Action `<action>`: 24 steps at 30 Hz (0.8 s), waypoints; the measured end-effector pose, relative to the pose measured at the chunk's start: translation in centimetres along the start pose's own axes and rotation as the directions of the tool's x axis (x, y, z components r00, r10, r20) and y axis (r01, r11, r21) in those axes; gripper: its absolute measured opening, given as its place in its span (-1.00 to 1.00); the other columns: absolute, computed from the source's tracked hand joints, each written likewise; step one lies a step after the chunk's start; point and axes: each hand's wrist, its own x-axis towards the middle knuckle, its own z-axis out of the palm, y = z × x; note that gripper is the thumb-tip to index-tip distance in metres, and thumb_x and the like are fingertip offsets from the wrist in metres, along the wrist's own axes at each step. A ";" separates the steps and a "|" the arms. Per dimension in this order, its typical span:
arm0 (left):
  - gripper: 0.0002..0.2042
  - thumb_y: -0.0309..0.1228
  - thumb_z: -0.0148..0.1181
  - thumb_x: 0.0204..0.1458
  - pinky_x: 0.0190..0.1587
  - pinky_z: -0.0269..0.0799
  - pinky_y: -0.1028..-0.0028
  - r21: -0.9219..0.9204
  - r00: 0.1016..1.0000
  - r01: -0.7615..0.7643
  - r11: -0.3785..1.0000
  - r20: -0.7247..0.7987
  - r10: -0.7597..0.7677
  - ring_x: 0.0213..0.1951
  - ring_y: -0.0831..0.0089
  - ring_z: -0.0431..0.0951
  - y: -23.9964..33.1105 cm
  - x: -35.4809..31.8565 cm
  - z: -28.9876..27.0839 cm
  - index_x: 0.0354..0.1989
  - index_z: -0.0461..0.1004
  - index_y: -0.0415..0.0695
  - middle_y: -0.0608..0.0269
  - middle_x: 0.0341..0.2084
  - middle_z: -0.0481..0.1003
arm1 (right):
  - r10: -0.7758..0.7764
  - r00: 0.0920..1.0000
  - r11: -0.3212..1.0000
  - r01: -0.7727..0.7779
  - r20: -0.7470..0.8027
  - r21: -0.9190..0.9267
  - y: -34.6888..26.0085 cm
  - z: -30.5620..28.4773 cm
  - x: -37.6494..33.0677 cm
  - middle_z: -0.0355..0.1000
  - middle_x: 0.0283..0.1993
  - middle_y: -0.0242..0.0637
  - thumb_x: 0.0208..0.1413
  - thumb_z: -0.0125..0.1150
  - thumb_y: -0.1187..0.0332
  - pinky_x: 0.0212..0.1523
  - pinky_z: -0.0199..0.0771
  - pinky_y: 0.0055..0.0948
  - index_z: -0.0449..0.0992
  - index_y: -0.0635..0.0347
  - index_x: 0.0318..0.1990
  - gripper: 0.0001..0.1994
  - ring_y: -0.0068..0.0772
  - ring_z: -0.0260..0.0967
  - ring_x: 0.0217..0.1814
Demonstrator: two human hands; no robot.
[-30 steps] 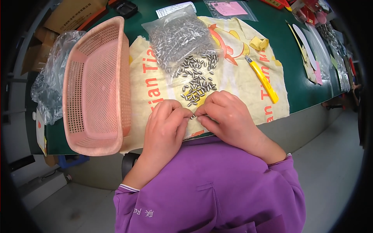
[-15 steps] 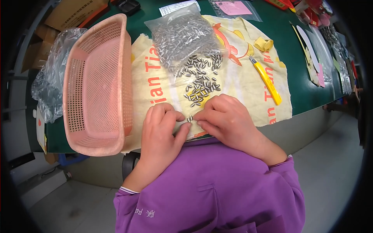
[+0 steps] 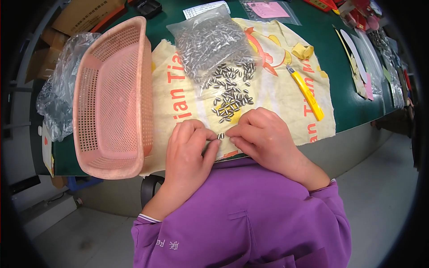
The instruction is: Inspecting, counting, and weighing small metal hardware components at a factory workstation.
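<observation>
A few small shiny metal pins (image 3: 220, 136) sit between the fingertips of my two hands, low over the cloth's near edge. My left hand (image 3: 187, 149) is closed, its thumb and forefinger pinched at the left side of these pins. On the other side my right hand (image 3: 264, 136) has its fingers bent and closed, the tips just beside the pins. Whether it grips anything is hidden. Just beyond my hands lies a loose heap of the same pins (image 3: 234, 98). The heap spills from the mouth of a clear plastic bag (image 3: 212, 42) full of them.
A pink perforated plastic basket (image 3: 118, 89) stands at the left, beside crumpled clear plastic (image 3: 58, 89). On the cream printed cloth (image 3: 286, 111) lie a yellow utility knife (image 3: 308, 96) and a yellow scrap (image 3: 303, 51). Cardboard boxes (image 3: 85, 15) and papers edge the green table (image 3: 353, 107).
My right fingertips have drawn slightly back from the pins. The pins and my left fingertips have shifted a little to the right. The heap and the bag look the same.
</observation>
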 end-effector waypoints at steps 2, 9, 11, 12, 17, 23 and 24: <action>-0.81 -0.58 0.41 -0.12 -0.13 0.40 0.30 -0.001 1.000 -0.006 1.000 -0.012 0.006 -0.17 0.17 0.46 0.1 0.1 0.1 -0.34 0.52 -0.16 0.16 -0.27 0.42 | 0.009 1.000 1.000 -0.009 -0.013 -0.005 0.1 -0.2 -0.1 0.37 -0.31 -0.38 -0.04 0.38 0.42 -0.20 0.37 -0.27 0.60 0.05 -0.27 -0.85 -0.25 0.37 -0.23; -0.82 -0.58 0.42 -0.13 -0.18 0.39 0.30 -0.024 1.000 -0.031 0.999 0.000 0.031 -0.22 0.19 0.46 0.5 0.3 0.4 -0.37 0.52 -0.18 0.18 -0.32 0.42 | 0.054 0.998 0.998 -0.054 -0.010 -0.019 -0.1 -0.7 -0.5 0.37 -0.32 -0.39 -0.05 0.39 0.43 -0.20 0.38 -0.27 0.61 0.06 -0.29 -0.86 -0.25 0.38 -0.23; -0.82 -0.58 0.42 -0.12 -0.18 0.39 0.30 -0.029 0.999 -0.039 0.999 0.015 0.040 -0.22 0.19 0.46 0.6 0.5 0.6 -0.37 0.52 -0.18 0.18 -0.31 0.42 | 0.055 0.998 0.998 -0.056 -0.025 -0.020 0.1 -0.7 -0.7 0.38 -0.32 -0.39 -0.05 0.39 0.43 -0.21 0.38 -0.27 0.60 0.06 -0.29 -0.86 -0.25 0.38 -0.23; -0.82 -0.58 0.42 -0.12 -0.19 0.40 0.31 -0.034 0.999 -0.045 0.998 0.023 0.046 -0.22 0.19 0.46 0.6 0.4 0.6 -0.36 0.51 -0.19 0.17 -0.31 0.42 | 0.057 0.998 0.998 -0.057 -0.030 -0.018 0.1 -0.7 -0.8 0.38 -0.32 -0.39 -0.04 0.39 0.43 -0.21 0.38 -0.27 0.61 0.06 -0.29 -0.86 -0.25 0.38 -0.23; -0.79 -0.58 0.41 -0.12 -0.20 0.40 0.32 -0.024 0.999 -0.043 0.999 -0.012 0.043 -0.21 0.19 0.47 0.8 0.5 0.7 -0.30 0.53 -0.19 0.16 -0.29 0.42 | 0.069 0.996 0.998 -0.070 -0.056 -0.006 0.1 -0.4 -0.8 0.38 -0.33 -0.39 -0.06 0.41 0.41 -0.22 0.38 -0.27 0.61 0.05 -0.31 -0.86 -0.25 0.39 -0.24; -0.79 -0.58 0.40 -0.11 -0.19 0.41 0.33 -0.030 1.000 -0.025 0.999 -0.009 0.025 -0.21 0.21 0.47 0.6 0.6 0.9 -0.28 0.56 -0.18 0.17 -0.30 0.42 | 0.081 0.993 0.996 -0.084 -0.084 -0.025 -0.1 0.3 -0.4 0.38 -0.33 -0.41 -0.11 0.45 0.38 -0.25 0.33 -0.29 0.58 0.02 -0.35 -0.84 -0.27 0.39 -0.22; -0.80 -0.59 0.40 -0.12 -0.19 0.41 0.33 -0.040 1.000 -0.010 0.999 -0.007 0.009 -0.21 0.21 0.47 0.6 0.6 0.9 -0.29 0.56 -0.18 0.17 -0.31 0.42 | 0.092 0.992 0.996 -0.093 -0.084 -0.010 -0.2 0.3 -0.3 0.39 -0.34 -0.41 -0.13 0.46 0.39 -0.21 0.34 -0.29 0.60 0.02 -0.35 -0.84 -0.28 0.40 -0.22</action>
